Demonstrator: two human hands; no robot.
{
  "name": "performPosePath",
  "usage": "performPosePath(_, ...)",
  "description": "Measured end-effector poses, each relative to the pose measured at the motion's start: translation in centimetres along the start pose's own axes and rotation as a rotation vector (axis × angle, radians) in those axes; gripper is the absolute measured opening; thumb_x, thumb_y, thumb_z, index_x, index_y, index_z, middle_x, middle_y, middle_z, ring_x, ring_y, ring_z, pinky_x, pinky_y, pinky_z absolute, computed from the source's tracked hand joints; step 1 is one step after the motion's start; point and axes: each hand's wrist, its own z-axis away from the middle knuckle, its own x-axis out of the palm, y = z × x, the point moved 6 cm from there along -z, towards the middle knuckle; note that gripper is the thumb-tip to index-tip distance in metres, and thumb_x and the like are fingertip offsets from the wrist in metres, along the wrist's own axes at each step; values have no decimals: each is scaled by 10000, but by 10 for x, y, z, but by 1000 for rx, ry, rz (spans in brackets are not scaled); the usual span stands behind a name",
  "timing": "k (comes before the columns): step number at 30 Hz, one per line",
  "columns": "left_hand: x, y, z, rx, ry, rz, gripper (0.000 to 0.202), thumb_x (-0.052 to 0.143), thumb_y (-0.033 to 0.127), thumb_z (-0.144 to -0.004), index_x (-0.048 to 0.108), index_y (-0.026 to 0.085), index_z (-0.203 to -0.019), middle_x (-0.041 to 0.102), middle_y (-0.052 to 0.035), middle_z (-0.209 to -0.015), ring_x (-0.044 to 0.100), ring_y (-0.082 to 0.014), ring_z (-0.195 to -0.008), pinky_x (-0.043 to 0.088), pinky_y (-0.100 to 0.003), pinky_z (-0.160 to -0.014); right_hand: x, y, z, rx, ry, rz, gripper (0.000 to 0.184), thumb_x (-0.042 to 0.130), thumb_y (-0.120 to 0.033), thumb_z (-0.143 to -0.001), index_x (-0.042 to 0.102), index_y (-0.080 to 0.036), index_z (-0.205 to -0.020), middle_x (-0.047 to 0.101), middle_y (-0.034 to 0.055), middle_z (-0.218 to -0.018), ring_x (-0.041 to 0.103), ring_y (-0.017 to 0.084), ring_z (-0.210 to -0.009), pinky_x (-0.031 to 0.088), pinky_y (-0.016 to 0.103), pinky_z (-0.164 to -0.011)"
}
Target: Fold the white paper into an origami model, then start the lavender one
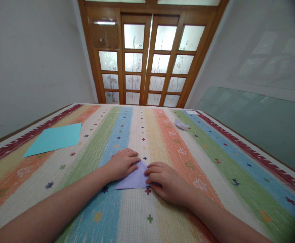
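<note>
A lilac sheet of paper (133, 180), folded into a triangle, lies on the striped tablecloth in front of me with its peak pointing away. My left hand (123, 163) rests over the triangle's upper left edge, its fingers bent and pressed on the paper near the peak. At the right side my right hand (164, 179) has its fingers curled onto the paper, thumb low by the bottom edge. The right corner is hidden beneath that hand. Along the bottom edge, layers of the fold show slightly apart.
A flat turquoise sheet (55, 139) lies on the left of the tablecloth (134, 222). A small folded pale paper piece (181, 125) sits far right, with a white slip (192, 112) behind it. Beyond the table stand wooden doors (147, 60) with glass panes.
</note>
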Motion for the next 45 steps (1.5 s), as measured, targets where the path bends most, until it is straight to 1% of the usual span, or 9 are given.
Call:
performPosePath(4,3,2,0,16,-15,-23,334,523,341,-949,614,245,-1256,629,-81,-1240,538,-250,-1161,407,-432,-1007,0,0,0,-13,-3,3,152,610,-112,-830,710,-216,-878,707,41,-1002,603,215,-1027,436,405,-952)
performPosePath(8,4,2,0,25,-2,-18,318,501,329,-959,631,251,-1238,626,-82,-1247,532,-248,-1177,401,-435,-1013,1,1,1,-10,-20,14,156,611,-112,-831,711,-217,-890,705,34,-1019,593,215,-1044,424,403,-970)
performPosePath(14,4,3,-1,-21,-24,-45,332,471,381,-968,653,260,-1218,632,-80,-1228,530,-254,-1163,402,-437,-1007,3,3,1,-10,-48,16,141,625,-123,-829,712,-209,-899,701,28,-1036,584,205,-1055,411,385,-980)
performPosePath(17,3,6,-3,-76,-5,-61,331,501,431,-947,674,269,-1178,636,-77,-1198,533,-266,-1143,416,-433,-982,3,4,1,-7,-56,16,133,628,-127,-830,713,-206,-896,701,27,-1025,582,202,-1054,405,374,-983)
performPosePath(20,3,9,-4,-104,12,-69,322,560,452,-910,686,273,-1146,637,-77,-1174,535,-275,-1128,426,-429,-961,3,4,0,-3,-56,17,137,627,-131,-834,716,-207,-904,700,26,-1021,581,200,-1052,400,369,-984)
performPosePath(26,2,13,-4,-122,15,-83,305,558,450,-910,695,272,-1117,642,-76,-1144,542,-273,-1091,433,-427,-940,2,1,-1,-4,-58,24,136,627,-136,-838,721,-209,-902,703,28,-1000,583,195,-1045,399,364,-976)
performPosePath(31,2,16,-4,-151,20,-88,315,595,451,-884,690,265,-1121,645,-77,-1140,538,-280,-1086,434,-435,-943,2,0,-2,7,-73,32,129,632,-136,-836,723,-209,-889,709,27,-971,583,202,-1047,396,365,-978)
performPosePath(45,4,12,-3,-173,41,-71,349,630,489,-851,705,273,-1115,644,-68,-1184,534,-277,-1091,431,-430,-947,1,1,-2,-14,-77,20,136,620,-129,-837,721,-212,-875,711,27,-957,587,195,-1054,406,358,-977)
